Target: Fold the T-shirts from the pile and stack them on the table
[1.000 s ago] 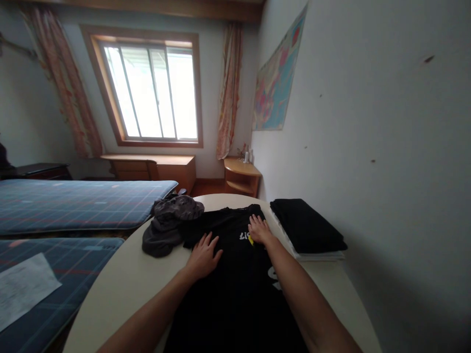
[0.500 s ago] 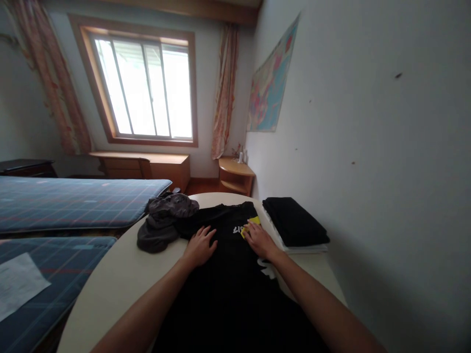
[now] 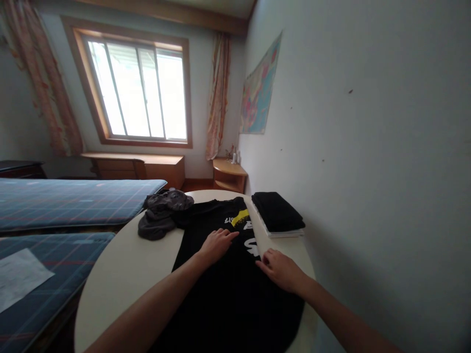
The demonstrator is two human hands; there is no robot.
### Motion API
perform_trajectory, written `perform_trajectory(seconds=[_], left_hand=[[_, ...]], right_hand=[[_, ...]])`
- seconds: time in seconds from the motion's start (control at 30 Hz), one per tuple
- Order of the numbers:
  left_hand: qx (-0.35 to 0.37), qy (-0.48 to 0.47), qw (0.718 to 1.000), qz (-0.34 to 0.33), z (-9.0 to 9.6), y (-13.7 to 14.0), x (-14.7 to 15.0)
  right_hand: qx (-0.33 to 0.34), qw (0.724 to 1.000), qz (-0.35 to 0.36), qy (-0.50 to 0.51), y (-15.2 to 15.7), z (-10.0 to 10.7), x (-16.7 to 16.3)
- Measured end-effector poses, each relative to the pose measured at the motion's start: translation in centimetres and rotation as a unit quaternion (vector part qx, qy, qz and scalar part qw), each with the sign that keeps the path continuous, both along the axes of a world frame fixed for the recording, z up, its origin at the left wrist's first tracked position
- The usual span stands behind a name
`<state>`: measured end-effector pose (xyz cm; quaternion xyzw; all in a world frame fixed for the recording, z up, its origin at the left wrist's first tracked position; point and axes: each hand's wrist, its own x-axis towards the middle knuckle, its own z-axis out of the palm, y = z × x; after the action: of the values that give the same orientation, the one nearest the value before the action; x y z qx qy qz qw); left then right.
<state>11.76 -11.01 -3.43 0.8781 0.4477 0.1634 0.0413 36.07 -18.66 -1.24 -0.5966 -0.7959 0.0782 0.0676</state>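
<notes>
A black T-shirt (image 3: 221, 294) lies spread lengthwise on the round cream table (image 3: 114, 274), with white lettering and a yellow patch of print near its upper right edge. Across the middle of the shirt rests my left hand (image 3: 220, 245), palm down and fingers stretched out, gripping nothing. My right hand (image 3: 283, 270) is at the shirt's right edge, just below the large white print; its fingers are curled in and the thumb closes on the cloth there. The shirt's near end runs out of the bottom of the view.
A crumpled dark grey garment (image 3: 162, 213) lies at the table's far left. Folded black clothing (image 3: 277, 212) is stacked on white cloth at the right, beside the wall. Blue plaid mattresses (image 3: 73, 201) stand to the left, one bearing a paper sheet (image 3: 22, 279).
Both hands have come nearer to me. The left slid right and down over the shirt; the right left the yellow print for the shirt's right edge, uncovering the print. The view shifted slightly.
</notes>
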Motion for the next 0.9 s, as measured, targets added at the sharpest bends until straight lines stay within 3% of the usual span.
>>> perform_trajectory(seconds=[0.17,0.37,0.53,0.7,0.73,0.77,0.83,0.9], left_hand=[[-0.016,0.009,1.000,-0.018,0.0,-1.0,1.7],[-0.037,-0.084,0.996,0.014,-0.3,-0.8,2.4],[-0.063,-0.105,0.991,0.057,-0.5,-0.4,3.3],[-0.063,-0.067,0.994,0.064,-1.2,-1.1,3.2],[-0.062,-0.060,0.994,0.063,-1.3,-1.4,3.2],[-0.061,-0.055,0.995,0.062,-1.4,-1.8,3.2],[-0.059,-0.050,0.995,0.063,-1.5,-2.5,3.2],[-0.050,-0.046,0.996,0.064,-1.4,-3.5,3.2]], right_hand=[[-0.088,0.996,-0.011,-0.005,-2.9,1.2,1.5],[-0.174,0.968,0.042,0.174,-5.2,5.0,0.9],[-0.276,0.906,0.115,0.298,-6.7,7.0,-1.2],[-0.454,0.822,0.184,0.292,-6.7,4.4,-2.5],[-0.447,0.830,0.179,0.282,-6.3,3.7,-2.5],[-0.409,0.858,0.162,0.264,-5.8,3.1,-2.3],[-0.261,0.941,0.090,0.197,-4.7,2.0,-1.7],[-0.112,0.988,-0.009,0.102,-3.7,1.2,-1.0]])
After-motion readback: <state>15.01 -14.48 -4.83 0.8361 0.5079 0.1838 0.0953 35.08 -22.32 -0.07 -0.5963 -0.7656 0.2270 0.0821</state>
